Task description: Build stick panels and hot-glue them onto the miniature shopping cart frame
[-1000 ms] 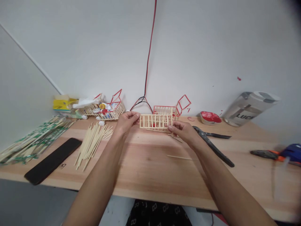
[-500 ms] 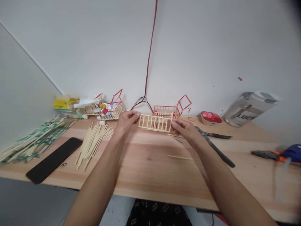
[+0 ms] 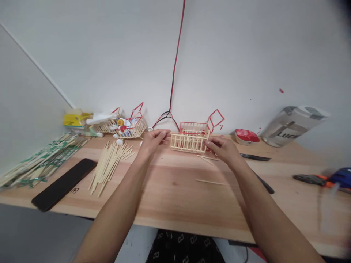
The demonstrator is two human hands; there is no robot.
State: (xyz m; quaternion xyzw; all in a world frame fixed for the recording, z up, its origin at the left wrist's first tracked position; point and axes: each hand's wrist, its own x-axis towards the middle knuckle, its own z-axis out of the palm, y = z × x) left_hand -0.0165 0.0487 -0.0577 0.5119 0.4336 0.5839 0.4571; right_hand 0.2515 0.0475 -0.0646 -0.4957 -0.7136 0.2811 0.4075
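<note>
A small panel of pale wooden sticks [image 3: 188,142] stands on edge on the wooden table [image 3: 170,193], right in front of a red-painted stick cart [image 3: 194,127] by the wall. My left hand [image 3: 153,140] pinches the panel's left end with its fingertips. My right hand [image 3: 223,149] is closed on the panel's right end. Both forearms reach in from the bottom of the view.
A loose pile of sticks [image 3: 108,166] and a black flat bar [image 3: 63,184] lie to the left, with packaged chopsticks [image 3: 38,162] beyond. Another stick cart with bottle caps [image 3: 126,128] stands back left. Black pliers [image 3: 255,157], a red lid [image 3: 246,136], a glue gun [image 3: 333,179] and single sticks [image 3: 210,182] lie right.
Both hands carried the stick panel away from me and a little to the right. It went from held above the table to standing against the red cart.
</note>
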